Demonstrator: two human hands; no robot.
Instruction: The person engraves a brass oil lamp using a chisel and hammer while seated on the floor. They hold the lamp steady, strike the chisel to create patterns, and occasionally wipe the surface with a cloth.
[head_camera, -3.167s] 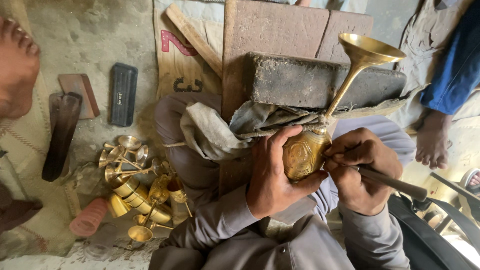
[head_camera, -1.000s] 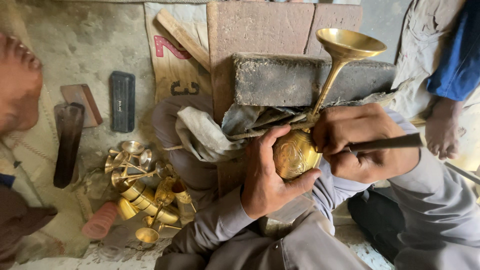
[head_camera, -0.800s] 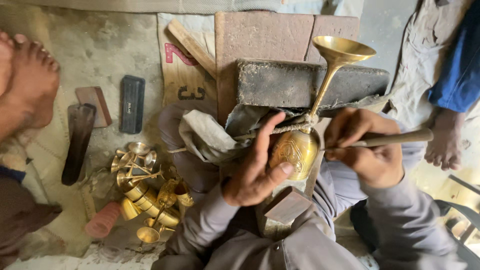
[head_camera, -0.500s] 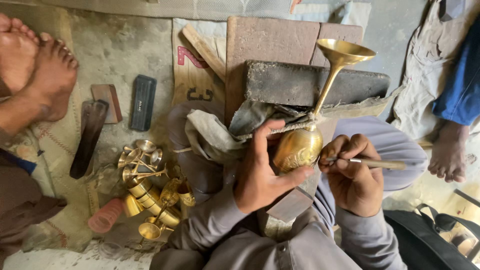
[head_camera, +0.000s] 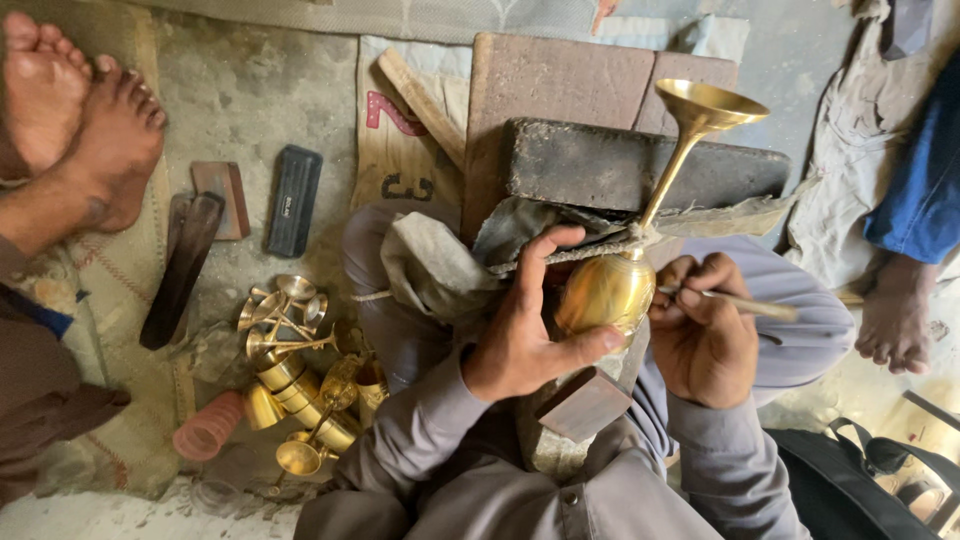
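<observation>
The left hand cups the bowl of a smooth, rigid, likely slippery brass goblet, best gripped there, while the right hand pinches a thin metal tool against it.

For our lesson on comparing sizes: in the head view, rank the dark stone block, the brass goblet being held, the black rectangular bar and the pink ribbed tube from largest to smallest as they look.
1. Dark stone block
2. Brass goblet, close behind in length but slimmer
3. Black rectangular bar
4. Pink ribbed tube, only slightly smaller than the bar, so this order is unsure
</observation>
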